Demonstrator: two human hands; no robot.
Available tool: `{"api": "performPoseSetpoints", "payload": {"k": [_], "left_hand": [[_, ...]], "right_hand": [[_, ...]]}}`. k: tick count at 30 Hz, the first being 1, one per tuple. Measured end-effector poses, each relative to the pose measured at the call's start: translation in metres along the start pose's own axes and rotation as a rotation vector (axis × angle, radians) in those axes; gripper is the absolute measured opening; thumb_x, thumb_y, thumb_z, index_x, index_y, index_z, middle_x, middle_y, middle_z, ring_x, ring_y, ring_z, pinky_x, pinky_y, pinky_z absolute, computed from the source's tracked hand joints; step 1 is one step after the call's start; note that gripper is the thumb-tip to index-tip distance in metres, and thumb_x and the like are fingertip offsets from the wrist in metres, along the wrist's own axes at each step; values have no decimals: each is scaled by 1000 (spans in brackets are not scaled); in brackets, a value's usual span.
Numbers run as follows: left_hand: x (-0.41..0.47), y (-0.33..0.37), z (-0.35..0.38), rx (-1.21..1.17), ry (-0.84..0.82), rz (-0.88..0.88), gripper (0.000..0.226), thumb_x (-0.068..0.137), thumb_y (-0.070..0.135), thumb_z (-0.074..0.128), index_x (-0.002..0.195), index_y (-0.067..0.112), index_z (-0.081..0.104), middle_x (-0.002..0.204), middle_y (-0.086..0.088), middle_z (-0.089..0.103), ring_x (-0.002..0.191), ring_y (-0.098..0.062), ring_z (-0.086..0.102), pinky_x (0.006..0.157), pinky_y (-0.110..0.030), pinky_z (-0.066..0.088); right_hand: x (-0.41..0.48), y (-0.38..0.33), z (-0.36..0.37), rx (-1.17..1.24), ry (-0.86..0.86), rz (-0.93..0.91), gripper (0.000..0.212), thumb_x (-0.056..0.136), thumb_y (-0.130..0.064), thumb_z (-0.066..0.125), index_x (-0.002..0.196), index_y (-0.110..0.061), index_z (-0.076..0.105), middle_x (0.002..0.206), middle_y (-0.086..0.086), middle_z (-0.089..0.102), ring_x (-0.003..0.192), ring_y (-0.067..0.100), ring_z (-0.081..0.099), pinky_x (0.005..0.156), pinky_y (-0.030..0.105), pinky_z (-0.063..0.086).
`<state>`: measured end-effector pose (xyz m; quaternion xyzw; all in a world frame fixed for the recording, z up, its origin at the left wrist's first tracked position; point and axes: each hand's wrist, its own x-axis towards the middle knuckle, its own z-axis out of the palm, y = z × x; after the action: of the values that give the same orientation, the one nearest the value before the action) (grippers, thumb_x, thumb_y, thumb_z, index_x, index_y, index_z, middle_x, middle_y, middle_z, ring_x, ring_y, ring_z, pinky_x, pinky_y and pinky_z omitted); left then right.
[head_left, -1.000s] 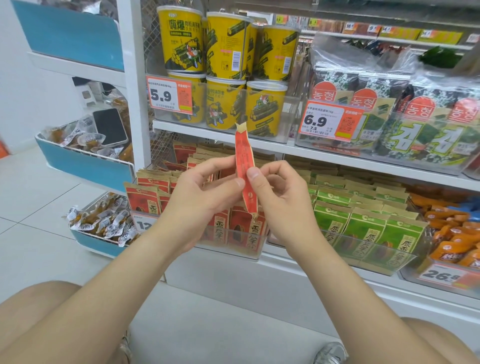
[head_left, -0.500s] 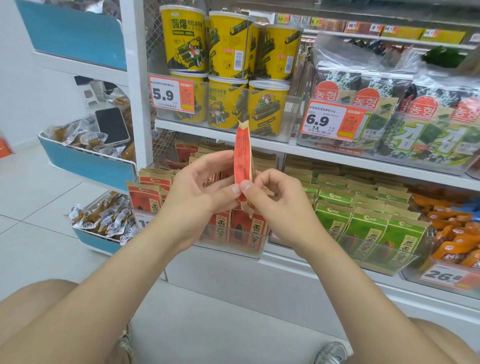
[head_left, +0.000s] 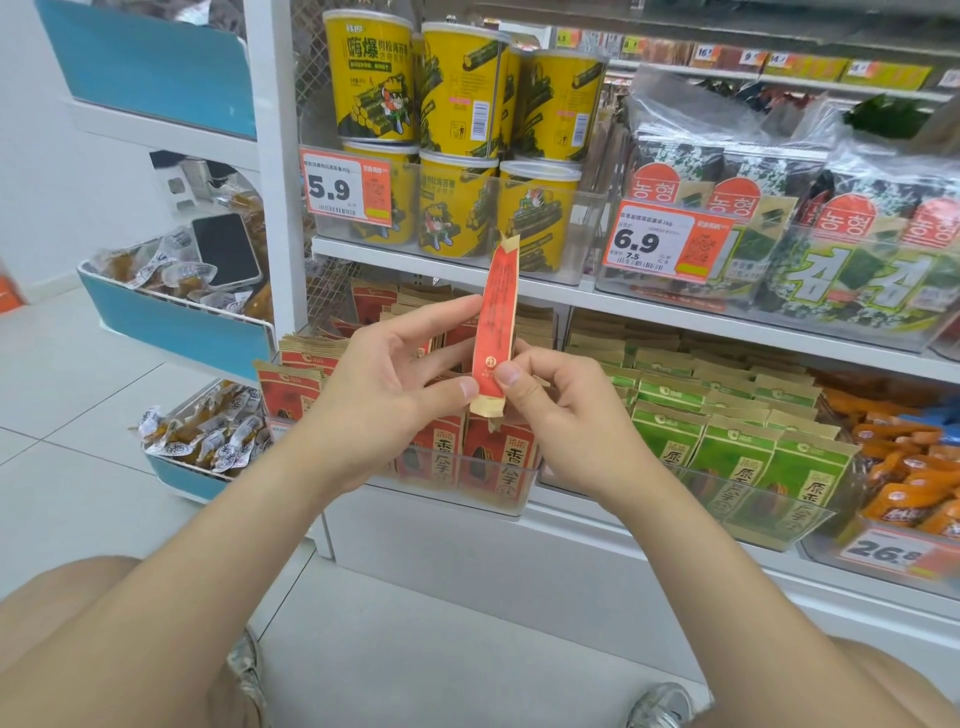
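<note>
Hands meet before the white store shelf, holding a narrow red-and-tan paper snack packet upright and edge-on. Left hand pinches it, forefinger high, thumb low. Right hand grips its lower end above the clear bin of red packets.

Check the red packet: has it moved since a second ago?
Yes. The red packet has tipped: its top went right, across the lower right yellow can on the shelf, while its bottom swung left.
</note>
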<state>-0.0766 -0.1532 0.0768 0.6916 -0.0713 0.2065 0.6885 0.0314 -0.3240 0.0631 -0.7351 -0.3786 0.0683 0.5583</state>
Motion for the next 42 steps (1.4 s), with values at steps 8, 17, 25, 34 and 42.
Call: {"api": "performPoseSetpoints", "payload": {"k": [8, 17, 25, 34, 42], "left_hand": [[1, -1, -9, 24, 42, -63, 81, 91, -20, 69, 160, 17, 46, 155, 2, 61, 139, -18, 62, 114, -42, 53], [-5, 6, -2, 56, -41, -106, 63, 93, -19, 67, 147, 14, 60, 141, 0, 71, 131, -20, 68, 105, -35, 58], [-8, 4, 11, 97, 122, -204, 26, 101, 15, 73, 125, 9, 63, 106, -7, 83, 96, -26, 82, 69, -34, 65], [-1, 3, 9, -11, 92, -308, 27, 112, 10, 53, 132, 10, 71, 113, -15, 81, 107, -32, 79, 87, -43, 67], [-2, -2, 17, 156, 183, -329, 48, 116, 42, 37, 117, 16, 77, 107, -2, 83, 100, -17, 79, 86, -33, 64]], "right_hand": [[-1, 0, -7, 109, -130, -81, 31, 111, -27, 58, 94, -12, 79, 131, -1, 76, 149, 0, 45, 116, 51, 46], [-8, -4, 0, 131, -36, 22, 16, 89, -28, 88, 75, -22, 83, 101, 0, 84, 141, -7, 51, 116, 38, 47], [-13, -9, 14, -125, 197, -10, 85, 51, -38, 109, 111, -35, 48, 105, -10, 74, 83, 11, 73, 74, 41, 62], [-2, -12, 7, 354, 188, 198, 39, 99, -27, 76, 136, -20, 65, 116, 8, 80, 104, 28, 79, 94, 54, 64], [-7, -11, 0, 131, 34, 86, 36, 90, -5, 85, 121, -16, 69, 110, 2, 81, 105, 26, 76, 96, 46, 62]]}}
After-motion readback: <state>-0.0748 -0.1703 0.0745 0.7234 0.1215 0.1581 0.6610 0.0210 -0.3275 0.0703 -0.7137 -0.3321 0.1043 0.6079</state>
